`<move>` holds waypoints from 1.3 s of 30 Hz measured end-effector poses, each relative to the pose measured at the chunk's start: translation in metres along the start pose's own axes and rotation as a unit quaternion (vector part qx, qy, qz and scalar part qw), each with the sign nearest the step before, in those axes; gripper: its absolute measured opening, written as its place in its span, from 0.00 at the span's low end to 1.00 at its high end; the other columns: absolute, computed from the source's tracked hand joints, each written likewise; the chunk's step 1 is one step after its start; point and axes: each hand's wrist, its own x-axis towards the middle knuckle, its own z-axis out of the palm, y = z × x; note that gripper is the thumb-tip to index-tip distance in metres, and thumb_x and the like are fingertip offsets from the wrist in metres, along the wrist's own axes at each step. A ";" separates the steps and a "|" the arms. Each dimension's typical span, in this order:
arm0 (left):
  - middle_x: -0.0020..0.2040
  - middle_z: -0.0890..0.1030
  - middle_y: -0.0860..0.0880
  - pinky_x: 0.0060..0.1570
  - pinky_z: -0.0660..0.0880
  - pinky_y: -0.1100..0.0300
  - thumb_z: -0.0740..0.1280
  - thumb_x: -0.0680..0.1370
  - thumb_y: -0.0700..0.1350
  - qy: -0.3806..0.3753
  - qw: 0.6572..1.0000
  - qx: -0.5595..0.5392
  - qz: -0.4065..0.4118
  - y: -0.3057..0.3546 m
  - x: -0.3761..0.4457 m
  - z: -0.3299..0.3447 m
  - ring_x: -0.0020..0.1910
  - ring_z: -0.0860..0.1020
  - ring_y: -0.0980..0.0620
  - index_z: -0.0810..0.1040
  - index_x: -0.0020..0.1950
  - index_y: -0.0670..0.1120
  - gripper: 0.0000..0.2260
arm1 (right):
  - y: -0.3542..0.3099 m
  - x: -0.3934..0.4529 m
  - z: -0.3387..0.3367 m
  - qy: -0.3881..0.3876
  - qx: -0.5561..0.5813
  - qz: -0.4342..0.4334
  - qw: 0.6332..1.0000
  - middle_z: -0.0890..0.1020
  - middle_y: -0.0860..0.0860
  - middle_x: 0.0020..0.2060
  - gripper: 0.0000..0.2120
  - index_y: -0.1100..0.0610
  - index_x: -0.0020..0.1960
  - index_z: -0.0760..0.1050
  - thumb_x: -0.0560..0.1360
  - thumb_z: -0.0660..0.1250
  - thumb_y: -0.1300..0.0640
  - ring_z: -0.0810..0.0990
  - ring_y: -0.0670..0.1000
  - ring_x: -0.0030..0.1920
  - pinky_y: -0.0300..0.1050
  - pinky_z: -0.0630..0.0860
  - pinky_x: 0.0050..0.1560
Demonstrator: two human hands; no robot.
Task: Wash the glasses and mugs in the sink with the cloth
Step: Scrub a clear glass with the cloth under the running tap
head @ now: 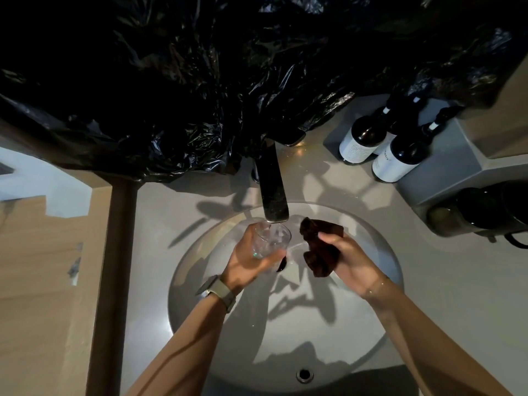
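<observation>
My left hand (248, 261) grips a clear drinking glass (270, 238) and holds it right under the spout of the dark tap (271, 184), over the round white sink (380, 250). The glass's mouth tilts up towards the spout. Just to its right, my right hand (351, 258) clutches a bunched dark brown cloth (320, 247) above the basin. Cloth and glass are apart by a small gap. No mugs show in the sink.
Three dark bottles with white labels (380, 144) stand on a grey tray at the back right. Dark mugs or cups (491, 207) sit at the right edge. Black plastic sheeting (228, 81) hangs over the wall behind the tap. The overflow hole (304, 375) is at the basin's near side.
</observation>
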 end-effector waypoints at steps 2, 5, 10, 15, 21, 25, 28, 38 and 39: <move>0.49 0.81 0.53 0.49 0.79 0.63 0.77 0.70 0.51 0.008 0.994 -0.102 -0.045 0.003 0.002 0.003 0.50 0.82 0.53 0.71 0.63 0.43 0.27 | 0.001 -0.008 0.000 0.010 -0.010 -0.010 1.000 0.80 0.57 0.62 0.23 0.57 0.67 0.74 0.76 0.66 0.46 0.79 0.55 0.54 0.44 0.78 0.42; 0.52 0.84 0.46 0.51 0.80 0.49 0.67 0.75 0.59 -0.005 0.961 -0.252 -0.117 0.009 -0.001 0.007 0.52 0.83 0.43 0.75 0.64 0.45 0.24 | 0.003 -0.012 0.006 0.008 -0.027 -0.028 0.999 0.82 0.53 0.57 0.26 0.54 0.67 0.75 0.78 0.57 0.40 0.78 0.53 0.46 0.42 0.74 0.38; 0.51 0.85 0.42 0.49 0.80 0.50 0.53 0.80 0.67 -0.008 0.927 -0.309 -0.211 0.025 -0.001 0.022 0.46 0.84 0.44 0.81 0.61 0.46 0.30 | 0.020 -0.008 0.032 0.056 -0.120 -0.113 0.985 0.82 0.54 0.46 0.26 0.60 0.57 0.75 0.70 0.67 0.41 0.81 0.51 0.48 0.47 0.75 0.51; 0.51 0.85 0.41 0.63 0.73 0.44 0.57 0.76 0.70 0.040 0.909 -0.317 -0.266 0.022 -0.001 0.035 0.54 0.82 0.40 0.83 0.54 0.47 0.29 | 0.038 -0.012 0.054 0.018 -0.305 -0.333 0.892 0.75 0.53 0.53 0.14 0.57 0.56 0.75 0.74 0.70 0.52 0.76 0.46 0.56 0.35 0.70 0.58; 0.55 0.84 0.41 0.62 0.75 0.45 0.58 0.77 0.69 0.051 0.896 -0.374 -0.233 0.020 -0.010 0.037 0.57 0.82 0.41 0.82 0.58 0.46 0.29 | 0.027 0.017 0.060 0.040 -0.340 -0.240 0.908 0.73 0.56 0.49 0.11 0.55 0.58 0.75 0.77 0.68 0.54 0.76 0.45 0.50 0.38 0.73 0.56; 0.50 0.85 0.42 0.48 0.79 0.51 0.62 0.74 0.70 0.093 0.896 -0.365 -0.236 0.027 0.008 0.026 0.47 0.83 0.44 0.83 0.53 0.43 0.31 | 0.041 -0.007 0.060 0.036 -0.367 -0.275 0.888 0.76 0.49 0.44 0.02 0.44 0.48 0.75 0.76 0.67 0.49 0.77 0.44 0.46 0.34 0.72 0.48; 0.43 0.85 0.45 0.37 0.79 0.58 0.62 0.77 0.66 0.076 0.895 -0.356 -0.257 0.032 0.004 0.035 0.39 0.84 0.49 0.84 0.46 0.47 0.24 | 0.033 -0.001 0.072 0.027 -0.449 -0.327 0.831 0.75 0.46 0.49 0.17 0.54 0.54 0.79 0.74 0.63 0.43 0.75 0.42 0.51 0.31 0.70 0.55; 0.57 0.84 0.42 0.63 0.74 0.48 0.56 0.77 0.70 0.071 0.894 -0.379 -0.226 0.023 -0.012 0.040 0.60 0.80 0.43 0.83 0.59 0.47 0.31 | 0.035 -0.008 0.065 0.012 -0.470 -0.277 0.838 0.75 0.47 0.44 0.10 0.51 0.47 0.75 0.72 0.67 0.45 0.75 0.44 0.44 0.31 0.70 0.47; 0.56 0.84 0.42 0.60 0.74 0.47 0.57 0.77 0.68 0.082 0.895 -0.379 -0.222 0.024 -0.013 0.041 0.57 0.81 0.44 0.84 0.56 0.48 0.28 | 0.032 -0.004 0.069 0.008 -0.477 -0.295 0.828 0.75 0.47 0.45 0.14 0.55 0.49 0.77 0.72 0.67 0.45 0.75 0.45 0.46 0.30 0.70 0.49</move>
